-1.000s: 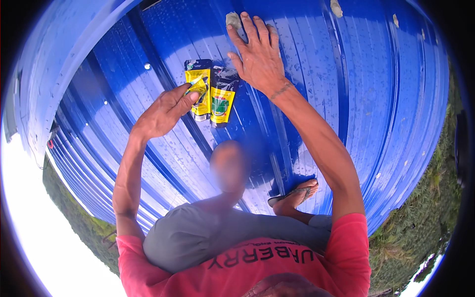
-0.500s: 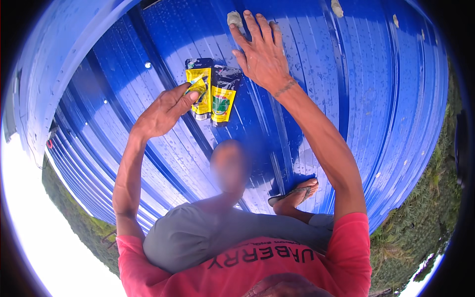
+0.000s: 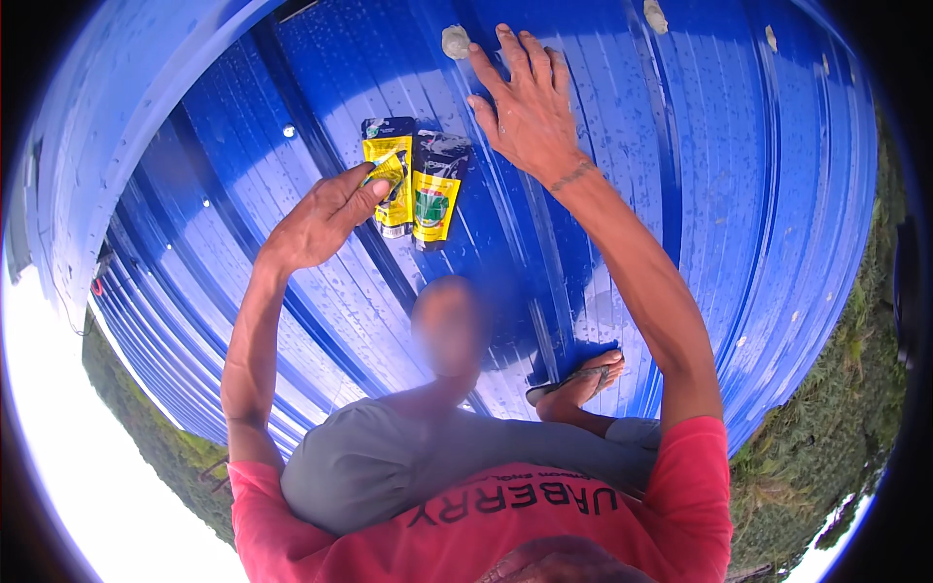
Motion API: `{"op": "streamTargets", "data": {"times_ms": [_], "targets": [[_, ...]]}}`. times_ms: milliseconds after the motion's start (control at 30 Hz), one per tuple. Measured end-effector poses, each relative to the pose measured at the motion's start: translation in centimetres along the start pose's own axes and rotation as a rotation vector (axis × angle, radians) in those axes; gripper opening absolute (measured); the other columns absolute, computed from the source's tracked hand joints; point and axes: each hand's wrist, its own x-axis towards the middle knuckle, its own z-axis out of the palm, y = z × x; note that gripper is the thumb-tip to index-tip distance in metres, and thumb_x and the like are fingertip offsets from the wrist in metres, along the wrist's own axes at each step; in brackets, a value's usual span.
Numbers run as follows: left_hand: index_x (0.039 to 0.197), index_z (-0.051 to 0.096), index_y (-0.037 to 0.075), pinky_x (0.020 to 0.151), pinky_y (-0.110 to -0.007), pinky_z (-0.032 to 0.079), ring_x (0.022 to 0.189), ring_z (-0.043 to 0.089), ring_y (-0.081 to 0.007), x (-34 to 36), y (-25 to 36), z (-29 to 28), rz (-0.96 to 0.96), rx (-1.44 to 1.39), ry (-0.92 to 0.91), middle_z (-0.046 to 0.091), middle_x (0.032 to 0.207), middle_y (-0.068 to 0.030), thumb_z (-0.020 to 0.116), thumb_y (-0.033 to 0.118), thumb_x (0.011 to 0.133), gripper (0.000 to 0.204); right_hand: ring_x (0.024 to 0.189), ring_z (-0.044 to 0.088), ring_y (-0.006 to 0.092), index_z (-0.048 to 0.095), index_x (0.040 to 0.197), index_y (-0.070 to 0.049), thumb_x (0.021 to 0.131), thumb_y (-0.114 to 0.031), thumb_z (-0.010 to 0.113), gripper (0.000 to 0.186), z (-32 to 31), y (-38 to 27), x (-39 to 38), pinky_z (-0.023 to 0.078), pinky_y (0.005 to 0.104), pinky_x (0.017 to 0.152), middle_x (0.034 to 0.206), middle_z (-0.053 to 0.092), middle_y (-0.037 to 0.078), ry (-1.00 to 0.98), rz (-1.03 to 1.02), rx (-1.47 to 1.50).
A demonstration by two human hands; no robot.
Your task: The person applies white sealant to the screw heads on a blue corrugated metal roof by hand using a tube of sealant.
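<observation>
My left hand (image 3: 330, 214) pinches a small yellow packet (image 3: 389, 173) between thumb and fingers. The packet lies over a yellow and dark blue pouch (image 3: 396, 216) on the blue corrugated metal sheet (image 3: 321, 321). A second pouch (image 3: 434, 199), yellow below with a dark top and a green picture, rests right beside the first. Farther up, my right hand (image 3: 530, 117) is spread palm down over the sheet with nothing in it. Its index fingertip is at the right edge of a pale grey dab of putty (image 3: 455, 42); whether it touches is hard to tell.
More grey dabs (image 3: 655, 16) sit along the ribs at the far right. Water drops cover the ribbed sheet. My sandalled foot (image 3: 580, 381) stands on it near my body. Beyond the sheet's right edge lies green vegetation (image 3: 826, 418).
My right hand has shifted slightly right and toward me, its index finger sliding off the grey dab to its edge, so more of the dab shows. My left hand stays in place.
</observation>
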Motion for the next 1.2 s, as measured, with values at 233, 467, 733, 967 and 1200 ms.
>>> {"op": "streamTargets", "data": {"times_ms": [233,467,733,967,1200], "targets": [[0.118,0.059,-0.008,0.067,-0.040,0.046,0.070,0.056,-0.0225,0.0,0.1,0.1,0.002,0.019,0.023,0.058,0.073,-0.0176,0.039,0.057,0.104,0.070,0.135,0.037,0.0382,0.050,0.144,-0.011,0.089,-0.032,0.066,0.061,-0.4,-1.6,-0.4,0.029,0.0541,0.112,0.148,0.041,0.020,-0.008,-0.021,0.055],[0.126,0.053,-0.010,0.075,-0.041,0.048,0.078,0.059,-0.0242,0.1,0.4,1.2,0.035,-0.019,0.031,0.061,0.079,-0.0192,0.039,0.055,0.104,0.069,0.131,0.041,0.0330,0.048,0.146,-0.015,0.087,-0.018,0.065,0.062,-8.1,4.2,-0.8,0.033,0.0504,0.109,0.141,0.047,0.016,0.065,-0.042,0.044],[0.135,0.047,-0.006,0.084,-0.037,0.049,0.088,0.061,-0.0230,-1.7,9.2,0.1,0.040,0.201,-0.027,0.063,0.093,-0.0210,0.053,0.029,0.103,0.048,0.119,0.053,0.0293,0.041,0.152,-0.011,0.091,-0.010,0.059,0.064,-17.8,13.0,-5.2,0.040,0.0439,0.103,0.126,0.062,0.013,0.276,0.073,-0.012],[0.148,0.039,-0.002,0.087,-0.030,0.055,0.092,0.067,-0.0181,-12.3,16.3,-11.0,0.673,0.201,0.643,0.068,0.099,-0.0098,0.042,0.050,0.102,0.070,0.103,0.052,0.0255,0.020,0.157,0.002,0.080,0.008,0.049,0.083,-21.0,14.0,-3.8,0.041,0.0425,0.105,0.109,0.052,0.016,0.741,0.137,0.266],[0.142,0.046,0.001,0.076,-0.028,0.054,0.084,0.065,-0.0182,-6.1,4.4,-21.7,0.417,-0.517,0.934,0.069,0.105,-0.0124,0.034,0.037,0.109,0.050,0.109,0.053,0.0285,0.021,0.158,0.000,0.082,0.006,0.049,0.082,-22.1,14.5,-5.6,0.041,0.0428,0.105,0.115,0.053,0.018,0.804,0.159,0.248]]}}
